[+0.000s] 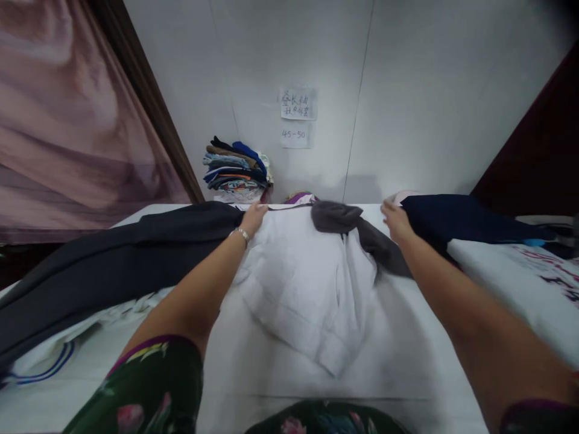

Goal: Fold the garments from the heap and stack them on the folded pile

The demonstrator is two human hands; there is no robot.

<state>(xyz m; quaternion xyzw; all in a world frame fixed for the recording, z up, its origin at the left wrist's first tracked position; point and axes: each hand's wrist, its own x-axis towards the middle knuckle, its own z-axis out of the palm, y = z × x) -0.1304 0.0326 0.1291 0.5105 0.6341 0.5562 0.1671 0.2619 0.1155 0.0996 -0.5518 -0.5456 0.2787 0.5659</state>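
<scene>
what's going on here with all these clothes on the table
A person leans over a white table with both arms stretched out across a white garment spread flat on it. The left hand rests on the garment's far edge, beside a dark grey garment. The right hand is at the far edge too, next to a grey piece lying over the white one and a navy garment. A stack of folded clothes sits against the wall under two paper notes.

A plain white panelled wall (407, 90) bears two handwritten paper notes (297, 117); a pink draped curtain (67, 120) hangs left.
</scene>
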